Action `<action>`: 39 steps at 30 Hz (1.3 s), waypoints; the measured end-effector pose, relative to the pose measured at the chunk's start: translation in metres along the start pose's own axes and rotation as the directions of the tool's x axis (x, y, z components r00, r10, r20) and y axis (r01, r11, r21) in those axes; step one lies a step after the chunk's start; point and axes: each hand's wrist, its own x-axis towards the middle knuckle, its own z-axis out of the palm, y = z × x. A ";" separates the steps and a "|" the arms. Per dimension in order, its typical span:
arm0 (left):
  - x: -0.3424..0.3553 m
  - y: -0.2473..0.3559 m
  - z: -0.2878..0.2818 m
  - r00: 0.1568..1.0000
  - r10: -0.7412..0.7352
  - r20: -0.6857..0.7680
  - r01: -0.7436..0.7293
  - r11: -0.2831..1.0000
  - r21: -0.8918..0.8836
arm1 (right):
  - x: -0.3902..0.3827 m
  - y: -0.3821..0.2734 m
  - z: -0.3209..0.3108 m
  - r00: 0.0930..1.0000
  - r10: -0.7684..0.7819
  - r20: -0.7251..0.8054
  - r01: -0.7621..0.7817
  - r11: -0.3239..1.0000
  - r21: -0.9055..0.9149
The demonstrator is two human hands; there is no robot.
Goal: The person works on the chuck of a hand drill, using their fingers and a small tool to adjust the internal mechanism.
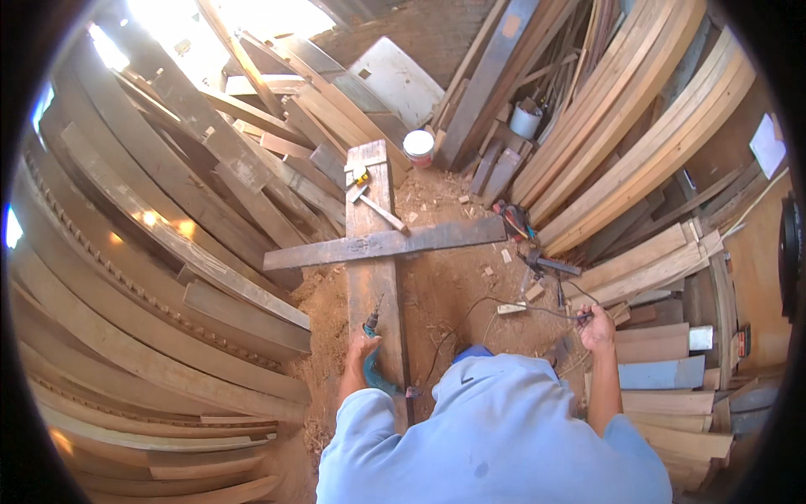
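My left hand (361,344) is wrapped round the front of a teal power drill (376,376), whose bit points away from me. The drill is over a long plank (369,290) that runs away from me. Out to the right, my right hand (597,329) is closed on a dark power cord (550,312), which loops back across the ground towards the drill. Across the long plank lies a dark board (453,238). Beyond it, a hammer (382,210) and a yellow tape measure (360,176) rest on the plank's far part.
Stacked boards (168,277) rise along the left, and curved beams (646,126) lean at the right. A white-lidded bucket (418,146) stands beyond the plank. Hand tools (514,220) lie by the board's right end. A pale block (510,309) touches the cord on the sawdust-covered ground (453,281).
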 end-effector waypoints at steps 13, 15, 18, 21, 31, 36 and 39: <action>0.014 0.079 0.022 0.709 0.362 -0.605 -0.293 0.932 0.215 | -0.002 -0.001 0.064 0.989 0.003 0.150 0.004 0.999 -0.046; -0.017 0.176 0.045 0.843 0.433 -0.320 -0.500 0.850 -0.167 | 0.003 0.016 0.043 0.977 0.065 0.205 -0.079 0.995 0.058; -0.101 0.285 0.079 0.672 0.739 0.045 -0.682 0.642 -0.350 | 0.002 0.038 0.064 0.936 0.154 0.315 -0.181 0.982 0.059; -0.168 0.332 0.147 0.437 0.884 0.167 -0.530 0.403 -0.746 | 0.007 0.045 0.060 0.932 0.132 0.337 -0.129 0.991 -0.032; -0.168 0.274 0.173 0.571 0.602 0.558 -0.471 0.797 -0.377 | 0.007 -0.011 -0.045 0.999 0.041 -0.035 -0.017 0.857 0.516; -0.106 0.177 0.203 0.530 0.410 0.743 -0.750 0.635 0.185 | 0.034 -0.038 -0.059 0.932 -0.315 -0.180 0.357 0.884 0.302; -0.081 0.195 0.208 0.536 0.269 0.800 -0.669 0.714 0.208 | 0.027 -0.062 -0.047 0.920 -0.236 -0.314 0.316 0.919 0.235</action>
